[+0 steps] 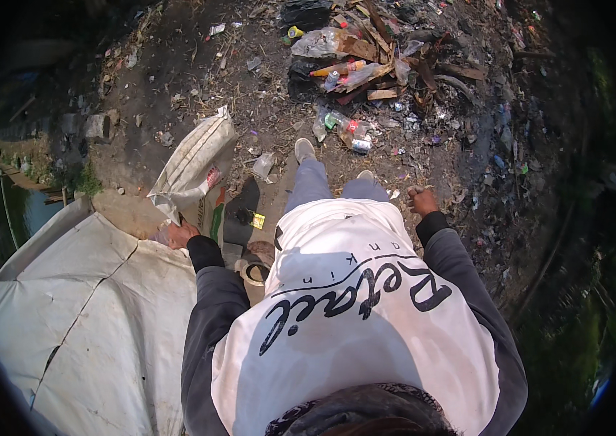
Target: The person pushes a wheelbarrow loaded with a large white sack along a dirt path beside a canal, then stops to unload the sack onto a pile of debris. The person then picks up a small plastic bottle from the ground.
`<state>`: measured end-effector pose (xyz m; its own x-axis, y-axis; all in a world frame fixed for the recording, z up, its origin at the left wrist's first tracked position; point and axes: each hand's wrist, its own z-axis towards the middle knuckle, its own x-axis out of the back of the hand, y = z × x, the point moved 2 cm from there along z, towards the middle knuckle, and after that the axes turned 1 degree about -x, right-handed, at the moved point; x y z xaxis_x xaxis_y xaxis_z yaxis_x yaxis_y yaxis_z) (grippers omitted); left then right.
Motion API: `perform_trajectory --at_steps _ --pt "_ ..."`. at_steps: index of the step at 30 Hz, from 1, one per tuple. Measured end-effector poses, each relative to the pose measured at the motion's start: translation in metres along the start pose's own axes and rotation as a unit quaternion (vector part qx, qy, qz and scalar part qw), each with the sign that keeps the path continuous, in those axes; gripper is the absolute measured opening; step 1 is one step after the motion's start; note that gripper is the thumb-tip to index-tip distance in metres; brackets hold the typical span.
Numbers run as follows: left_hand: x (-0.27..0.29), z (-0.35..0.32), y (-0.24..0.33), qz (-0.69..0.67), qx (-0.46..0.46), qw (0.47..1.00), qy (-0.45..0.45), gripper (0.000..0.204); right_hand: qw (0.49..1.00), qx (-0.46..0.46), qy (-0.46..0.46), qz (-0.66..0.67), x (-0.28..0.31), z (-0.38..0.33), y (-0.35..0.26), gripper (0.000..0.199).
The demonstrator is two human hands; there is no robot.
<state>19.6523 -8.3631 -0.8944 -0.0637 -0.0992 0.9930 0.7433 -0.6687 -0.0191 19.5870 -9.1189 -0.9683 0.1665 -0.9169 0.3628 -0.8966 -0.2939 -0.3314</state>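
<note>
At the left, my left hand [180, 235] is closed on the gathered lower end of a white woven sack [195, 156]. The sack stands up and bulges away from the hand, with part of it hanging beside a dark shadow. My right hand [422, 200] is held out past my right hip, above the littered ground. Its fingers are curled in; whatever may be between them is too small to make out. My left hand is right next to the edge of a large white tarpaulin [111, 320].
Ahead lies a heap of wood scraps [380, 43], bags and plastic bottles [359, 138]. A clear plastic piece [263, 166] and a yellow packet [258, 220] lie near my feet. A round hollow object [255, 272] is by my left side. Water [39, 211] shows far left.
</note>
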Motion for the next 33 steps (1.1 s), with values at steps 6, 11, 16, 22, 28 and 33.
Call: perform_trajectory --at_steps 6,11,16,22,28,33 --pt "-0.012 0.027 0.015 -0.045 0.028 0.996 0.07 0.029 0.999 0.019 -0.013 -0.035 -0.041 -0.013 -0.062 0.027" --pt "-0.006 0.046 0.032 -0.035 0.097 0.994 0.033 0.028 0.999 0.037 0.011 0.028 -0.045 -0.019 -0.091 0.029" --pt "-0.025 0.062 0.026 -0.071 0.068 0.994 0.037 0.029 0.998 0.029 0.037 0.046 -0.044 -0.027 -0.102 0.032" --pt "-0.031 0.056 0.029 -0.093 0.058 0.994 0.02 0.028 0.999 0.001 0.038 0.011 -0.056 -0.016 -0.079 0.033" --pt "-0.049 0.044 0.015 -0.121 0.022 0.992 -0.014 0.036 0.989 0.121 0.057 -0.066 -0.049 0.011 -0.034 0.034" --pt "-0.055 0.035 0.017 -0.071 0.016 0.997 -0.025 0.042 0.981 0.106 0.05 -0.156 -0.042 -0.005 -0.065 0.039"
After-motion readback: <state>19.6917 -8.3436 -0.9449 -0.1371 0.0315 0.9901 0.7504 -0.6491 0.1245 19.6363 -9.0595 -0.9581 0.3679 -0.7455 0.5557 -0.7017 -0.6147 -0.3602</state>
